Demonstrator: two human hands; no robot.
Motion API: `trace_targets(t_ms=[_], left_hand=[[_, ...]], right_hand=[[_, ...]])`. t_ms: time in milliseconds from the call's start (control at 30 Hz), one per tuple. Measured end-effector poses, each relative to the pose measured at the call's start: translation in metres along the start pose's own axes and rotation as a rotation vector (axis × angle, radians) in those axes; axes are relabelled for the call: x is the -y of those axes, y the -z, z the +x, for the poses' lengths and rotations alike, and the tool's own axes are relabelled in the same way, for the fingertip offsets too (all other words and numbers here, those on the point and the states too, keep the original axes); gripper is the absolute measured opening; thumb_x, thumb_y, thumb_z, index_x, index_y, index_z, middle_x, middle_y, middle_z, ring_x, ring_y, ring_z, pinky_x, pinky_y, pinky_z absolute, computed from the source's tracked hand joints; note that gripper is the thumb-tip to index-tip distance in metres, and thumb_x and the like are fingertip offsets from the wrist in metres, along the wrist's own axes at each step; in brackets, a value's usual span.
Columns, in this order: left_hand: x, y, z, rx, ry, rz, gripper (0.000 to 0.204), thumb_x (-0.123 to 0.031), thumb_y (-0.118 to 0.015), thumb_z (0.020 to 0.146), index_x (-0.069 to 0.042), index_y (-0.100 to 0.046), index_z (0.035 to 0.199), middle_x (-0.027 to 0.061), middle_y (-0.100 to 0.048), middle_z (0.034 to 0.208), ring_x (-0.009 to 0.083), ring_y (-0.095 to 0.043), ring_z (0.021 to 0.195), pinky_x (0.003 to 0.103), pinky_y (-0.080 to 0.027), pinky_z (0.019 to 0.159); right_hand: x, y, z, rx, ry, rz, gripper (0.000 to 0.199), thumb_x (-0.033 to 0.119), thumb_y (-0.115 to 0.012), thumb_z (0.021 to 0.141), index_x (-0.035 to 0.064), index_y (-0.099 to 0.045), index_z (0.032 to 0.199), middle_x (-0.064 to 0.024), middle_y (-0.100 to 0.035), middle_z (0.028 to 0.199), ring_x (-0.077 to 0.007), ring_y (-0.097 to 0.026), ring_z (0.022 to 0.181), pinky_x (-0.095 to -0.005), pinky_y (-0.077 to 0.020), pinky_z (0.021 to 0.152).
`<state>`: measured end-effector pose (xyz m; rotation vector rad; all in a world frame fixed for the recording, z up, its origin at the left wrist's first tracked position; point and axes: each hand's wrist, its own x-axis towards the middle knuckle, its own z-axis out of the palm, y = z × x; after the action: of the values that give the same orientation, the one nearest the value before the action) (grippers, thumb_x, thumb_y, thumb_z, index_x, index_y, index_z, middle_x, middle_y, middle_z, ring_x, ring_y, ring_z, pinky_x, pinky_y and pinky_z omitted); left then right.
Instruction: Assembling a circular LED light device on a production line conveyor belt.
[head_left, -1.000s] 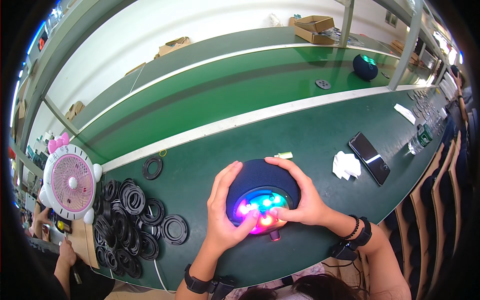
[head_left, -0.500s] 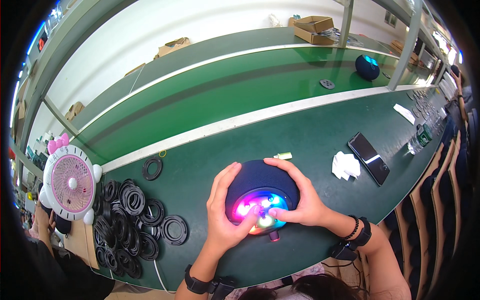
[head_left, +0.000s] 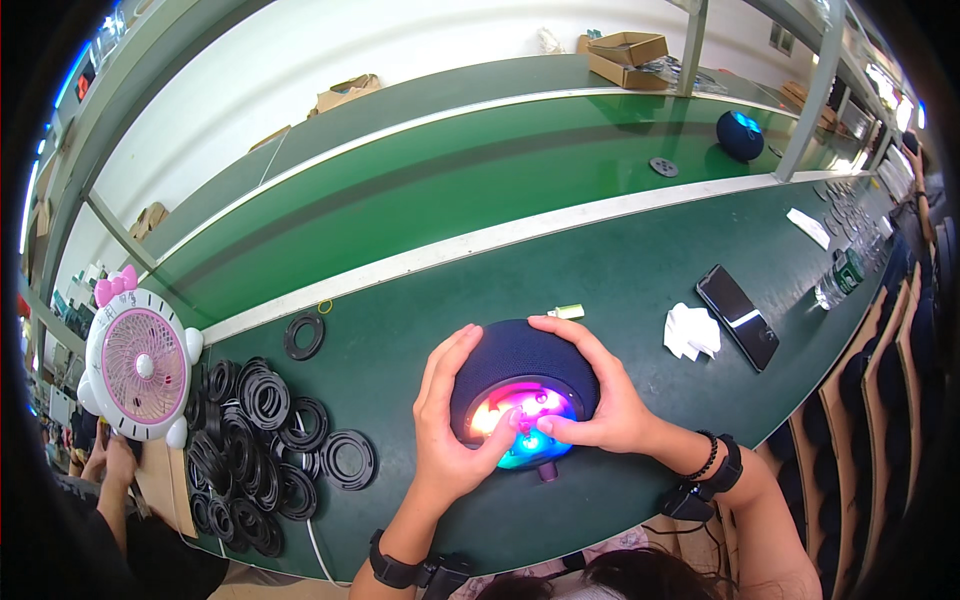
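Observation:
Between my hands is a round dark-blue fabric speaker (head_left: 525, 355), its lit face glowing pink, white and blue. My left hand (head_left: 450, 425) wraps the speaker's left side, with the thumb on the glowing face. From the other side my right hand (head_left: 605, 400) grips it, and that thumb also lies on the face near the middle. A short dark stub (head_left: 547, 471) sticks out below the lit face. Just beyond the speaker lies a small light-green and white piece (head_left: 567, 312). Black rings (head_left: 348, 460) lie in a heap to the left.
A white and pink fan (head_left: 145, 365) stands at the left. To the right are crumpled tissue (head_left: 691, 331), a phone (head_left: 738, 317) and a bottle (head_left: 840, 278). Another lit speaker (head_left: 739, 136) and a grey disc (head_left: 663, 167) sit on the green belt (head_left: 430, 180). A co-worker's hand (head_left: 121, 461) shows at left.
The lights on the held speaker have changed colour. The far speaker and grey disc have shifted slightly right along the belt. The co-worker at left has moved; my hands keep their grip.

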<state>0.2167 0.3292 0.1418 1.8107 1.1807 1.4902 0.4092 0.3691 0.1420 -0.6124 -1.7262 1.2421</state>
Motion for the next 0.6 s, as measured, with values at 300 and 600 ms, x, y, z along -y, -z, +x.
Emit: trace_targets(t_ms=[300,600], left_hand=[[-0.0006,0.0004,0.0001,-0.003,0.003,0.02,0.066,-0.012,-0.073,0.07,0.0,-0.049,0.131,0.0226,-0.05,0.13,0.0336,-0.053,0.119,0.04,-0.043,0.099],[-0.0009,-0.0029,-0.0019,-0.047,0.01,0.007,0.068,-0.016,-0.078,0.068,-0.001,-0.051,0.129,0.0213,-0.052,0.129,0.0317,-0.053,0.119,0.039,-0.042,0.1]], right_hand=[[-0.0011,-0.0004,-0.0008,-0.002,-0.019,0.011,0.079,0.016,-0.077,0.068,0.004,-0.042,0.137,-0.0143,-0.045,0.132,-0.0265,-0.047,0.124,-0.0364,-0.0361,0.105],[0.0,0.0007,-0.0007,0.007,0.015,-0.042,0.079,0.018,-0.077,0.068,0.0035,-0.042,0.137,-0.0152,-0.044,0.133,-0.0279,-0.046,0.124,-0.0372,-0.0358,0.105]])
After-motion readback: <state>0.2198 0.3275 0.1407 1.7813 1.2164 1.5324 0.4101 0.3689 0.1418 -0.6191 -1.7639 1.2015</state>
